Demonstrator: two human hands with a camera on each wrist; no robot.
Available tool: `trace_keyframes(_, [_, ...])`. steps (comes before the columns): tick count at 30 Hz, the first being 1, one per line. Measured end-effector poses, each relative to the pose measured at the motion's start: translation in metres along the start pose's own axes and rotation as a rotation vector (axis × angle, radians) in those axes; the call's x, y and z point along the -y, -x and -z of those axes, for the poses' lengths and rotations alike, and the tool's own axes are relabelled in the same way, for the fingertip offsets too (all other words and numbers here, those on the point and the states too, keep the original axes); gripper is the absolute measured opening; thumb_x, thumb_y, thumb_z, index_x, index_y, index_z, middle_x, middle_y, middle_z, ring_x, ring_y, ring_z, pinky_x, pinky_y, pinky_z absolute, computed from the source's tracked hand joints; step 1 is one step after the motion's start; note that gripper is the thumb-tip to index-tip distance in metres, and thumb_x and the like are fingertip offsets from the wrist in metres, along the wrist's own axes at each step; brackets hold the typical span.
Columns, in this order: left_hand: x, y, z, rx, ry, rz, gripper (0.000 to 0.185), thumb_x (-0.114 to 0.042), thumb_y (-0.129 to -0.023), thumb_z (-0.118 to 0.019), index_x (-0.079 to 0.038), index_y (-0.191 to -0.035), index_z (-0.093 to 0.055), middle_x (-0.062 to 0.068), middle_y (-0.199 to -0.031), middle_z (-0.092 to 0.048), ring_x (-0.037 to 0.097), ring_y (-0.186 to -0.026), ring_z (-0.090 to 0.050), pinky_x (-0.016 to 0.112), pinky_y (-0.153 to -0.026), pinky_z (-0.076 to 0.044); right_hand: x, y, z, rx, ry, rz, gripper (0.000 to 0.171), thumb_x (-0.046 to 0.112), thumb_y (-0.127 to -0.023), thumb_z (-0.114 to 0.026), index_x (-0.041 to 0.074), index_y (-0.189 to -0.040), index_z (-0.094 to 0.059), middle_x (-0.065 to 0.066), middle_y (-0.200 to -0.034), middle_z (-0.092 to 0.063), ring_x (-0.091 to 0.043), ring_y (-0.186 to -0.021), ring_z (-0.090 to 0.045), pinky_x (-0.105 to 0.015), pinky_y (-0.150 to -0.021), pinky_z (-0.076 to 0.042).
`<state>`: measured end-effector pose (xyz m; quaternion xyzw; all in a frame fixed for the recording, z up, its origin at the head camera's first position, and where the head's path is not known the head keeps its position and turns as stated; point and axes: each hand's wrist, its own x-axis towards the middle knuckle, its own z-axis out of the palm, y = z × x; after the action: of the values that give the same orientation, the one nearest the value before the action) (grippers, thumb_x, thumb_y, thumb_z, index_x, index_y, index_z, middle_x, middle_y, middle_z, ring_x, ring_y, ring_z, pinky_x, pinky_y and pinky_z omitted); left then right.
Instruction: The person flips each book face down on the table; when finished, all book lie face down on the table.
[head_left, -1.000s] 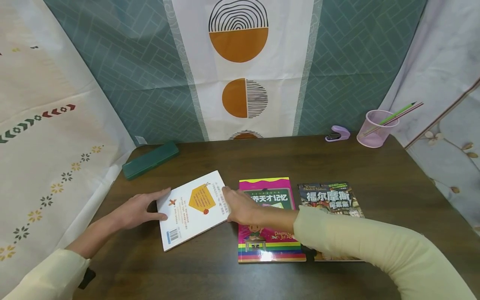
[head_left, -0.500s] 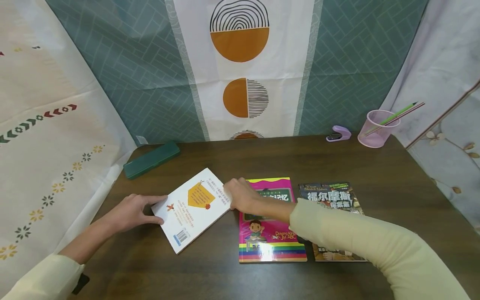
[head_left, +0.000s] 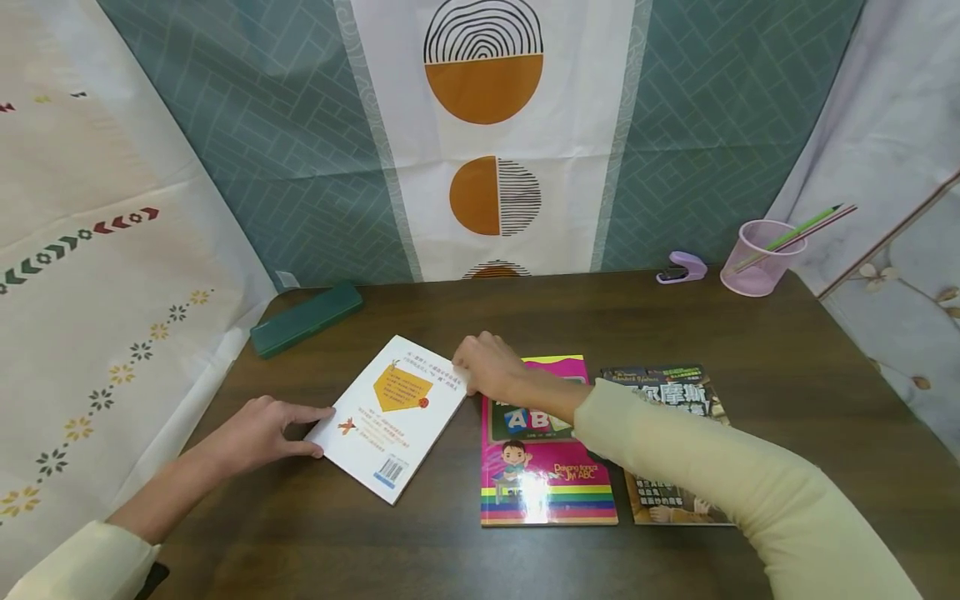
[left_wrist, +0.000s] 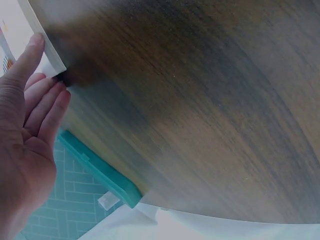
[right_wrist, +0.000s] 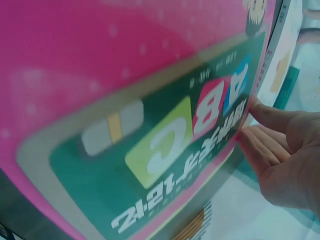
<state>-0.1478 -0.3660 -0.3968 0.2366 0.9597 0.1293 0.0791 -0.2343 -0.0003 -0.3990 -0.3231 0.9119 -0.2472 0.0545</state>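
A white book (head_left: pixel 405 417) with an orange panel on its cover lies aslant on the table in the head view. My left hand (head_left: pixel 258 437) holds its left corner; in the left wrist view the thumb (left_wrist: pixel 34 47) lies on the cover and the other fingers are at the book's edge. My right hand (head_left: pixel 491 367) grips the upper right corner, fingertips partly hidden behind the hand. Under my right forearm lies a pink ABC book (head_left: pixel 547 492), partly covered. Further right is a dark book (head_left: pixel 667 504), its middle hidden by the sleeve.
A green pencil case (head_left: pixel 307 319) lies at the table's back left. Along the back right edge are a purple stapler (head_left: pixel 684 267) and a pink cup (head_left: pixel 752 279) with pencils. Patterned cloths (head_left: pixel 667 167) hang behind and at both sides.
Both hands have turned the white book counterclockwise on the table. Its top corner has shifted left and its bottom corner right. My right hand has moved slightly up and away.
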Motion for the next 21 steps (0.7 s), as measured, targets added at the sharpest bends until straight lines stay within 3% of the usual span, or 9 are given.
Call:
trace_keyframes(9, [0.000,0.006,-0.002,-0.048,0.034,-0.074,0.054,-0.034,-0.077,-0.096,-0.011,-0.123,-0.081,0.010,-0.114,-0.079,0.001,-0.071,-0.059,0.022,-0.058,-0.047,-0.015,-0.016,0.007,0.102,-0.019,0.071,0.011,0.000,-0.086,-0.088,0.005,-0.084,-0.078,-0.004,-0.092,-0.077,-0.012,-0.082,-0.061,-0.025,-0.074,-0.052])
trace_keyframes(11, [0.000,0.008,-0.003,-0.069,0.036,-0.100,0.051,-0.034,-0.077,-0.096,-0.011,-0.121,-0.083,0.009,-0.112,-0.080,0.002,-0.072,-0.062,0.023,-0.059,-0.049,-0.018,-0.019,0.009,0.118,-0.047,0.075,0.011,0.000,-0.085,-0.088,0.005,-0.092,-0.081,-0.004,-0.097,-0.079,-0.014,-0.089,-0.068,-0.026,-0.081,-0.056])
trace_keyframes(16, [-0.001,0.010,-0.006,-0.102,0.042,-0.153,0.048,-0.036,-0.076,-0.096,-0.013,-0.117,-0.084,0.007,-0.108,-0.081,0.004,-0.079,-0.072,0.026,-0.061,-0.056,-0.025,-0.021,0.013,0.150,-0.114,0.090,0.035,-0.002,-0.087,-0.086,0.001,-0.121,-0.079,-0.010,-0.115,-0.079,-0.021,-0.105,-0.075,-0.032,-0.094,-0.060])
trace_keyframes(21, [-0.003,0.013,-0.010,-0.138,0.032,-0.193,0.047,-0.040,-0.075,-0.096,-0.015,-0.114,-0.085,0.005,-0.105,-0.081,0.002,-0.077,-0.071,0.020,-0.059,-0.052,-0.030,-0.024,0.016,0.158,-0.145,0.111,0.039,-0.003,-0.087,-0.085,0.000,-0.125,-0.077,-0.012,-0.118,-0.078,-0.021,-0.107,-0.076,-0.030,-0.095,-0.059])
